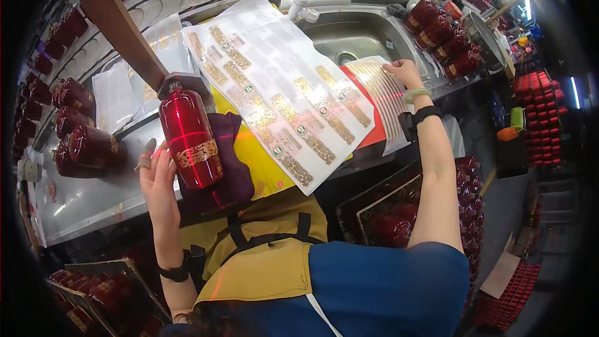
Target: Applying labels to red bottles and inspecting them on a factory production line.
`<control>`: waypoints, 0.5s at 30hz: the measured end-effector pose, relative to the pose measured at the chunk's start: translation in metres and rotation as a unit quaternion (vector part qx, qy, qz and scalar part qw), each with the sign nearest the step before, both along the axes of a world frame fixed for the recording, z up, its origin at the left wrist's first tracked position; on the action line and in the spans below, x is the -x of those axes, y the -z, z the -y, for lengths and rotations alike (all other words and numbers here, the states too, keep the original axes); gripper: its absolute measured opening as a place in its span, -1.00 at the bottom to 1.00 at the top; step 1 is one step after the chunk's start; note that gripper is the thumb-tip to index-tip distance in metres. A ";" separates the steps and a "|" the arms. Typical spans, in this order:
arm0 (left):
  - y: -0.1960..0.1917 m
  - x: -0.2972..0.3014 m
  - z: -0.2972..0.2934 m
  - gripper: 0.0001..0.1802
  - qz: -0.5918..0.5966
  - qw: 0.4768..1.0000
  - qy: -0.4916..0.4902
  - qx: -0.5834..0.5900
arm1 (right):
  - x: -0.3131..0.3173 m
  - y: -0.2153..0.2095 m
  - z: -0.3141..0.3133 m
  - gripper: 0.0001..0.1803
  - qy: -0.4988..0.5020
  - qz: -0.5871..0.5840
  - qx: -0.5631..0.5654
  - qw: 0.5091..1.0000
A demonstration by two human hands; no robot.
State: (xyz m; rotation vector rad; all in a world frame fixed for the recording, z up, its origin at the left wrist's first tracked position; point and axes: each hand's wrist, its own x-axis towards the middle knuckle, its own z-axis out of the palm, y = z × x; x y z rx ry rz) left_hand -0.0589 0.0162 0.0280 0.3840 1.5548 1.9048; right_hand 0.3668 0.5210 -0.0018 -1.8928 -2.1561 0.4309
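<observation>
A dark red glass bottle (187,131) with a gold patterned band lies on a dark purple cloth (236,171), its neck at a dark holder (187,84) under a wooden arm. My left hand (157,171) is beside the bottle's lower left side, fingers stretched out; whether they touch the glass I cannot tell. At the right, my right hand (404,75) pinches the upper edge of a sheet with gold stripes (379,97). Between the hands, a large white sheet of gold decals (274,97) lies over a yellow sheet (253,156) and a red one (368,97).
Several red jars (93,146) stand at the left of the metal counter (112,206). A steel sink (349,37) with a white tap (304,9) lies behind the sheets; more red bottles (437,34) stand beyond it. Crates of red bottles (390,221) sit below the counter edge.
</observation>
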 end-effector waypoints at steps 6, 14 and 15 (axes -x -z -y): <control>-0.001 0.001 0.002 -0.40 -0.013 1.000 0.008 0.022 | -0.016 0.022 -0.023 -0.51 -0.007 -0.014 0.006 1.000; 0.000 -0.004 0.015 -0.39 -0.065 0.998 0.008 0.011 | -0.016 0.034 -0.030 -0.55 0.118 0.013 -0.083 0.989; 0.001 -0.006 0.018 -0.38 -0.107 0.994 0.025 0.003 | -0.017 0.033 -0.031 -0.55 0.118 0.013 -0.083 0.989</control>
